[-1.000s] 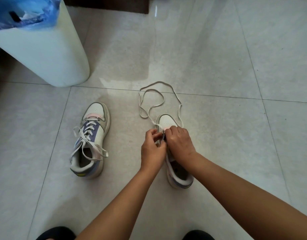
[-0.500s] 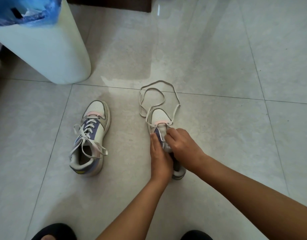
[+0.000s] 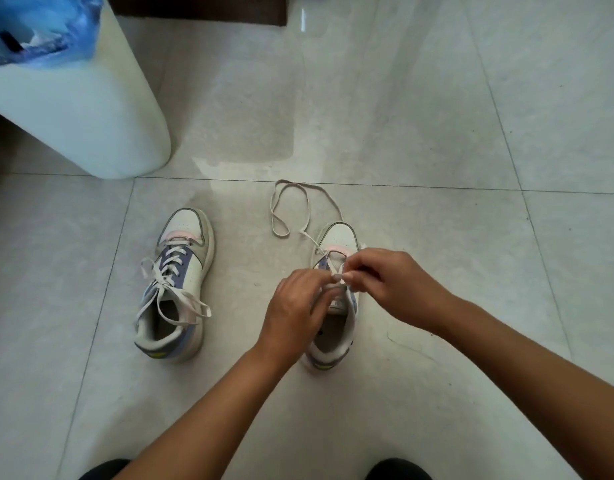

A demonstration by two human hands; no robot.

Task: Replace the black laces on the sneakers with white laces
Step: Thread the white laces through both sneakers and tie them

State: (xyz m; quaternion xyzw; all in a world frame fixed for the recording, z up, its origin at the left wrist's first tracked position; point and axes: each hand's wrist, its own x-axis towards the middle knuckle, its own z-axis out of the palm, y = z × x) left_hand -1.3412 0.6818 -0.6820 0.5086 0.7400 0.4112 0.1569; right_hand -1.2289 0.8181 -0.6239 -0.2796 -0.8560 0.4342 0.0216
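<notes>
Over the right sneaker [image 3: 336,237], the white lace [image 3: 291,209] is pinched by the left hand [image 3: 295,306] and, apparently, the right hand [image 3: 395,289]; slack is looped on the floor at 12 o'clock. The laced left sneaker [image 3: 175,292] is seen at 9 o'clock.

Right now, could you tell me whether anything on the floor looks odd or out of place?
Mostly no. The left sneaker is fully laced. The right sneaker is not: its white lace trails loose past the toe while both hands, left hand and right hand, pinch it.
</notes>
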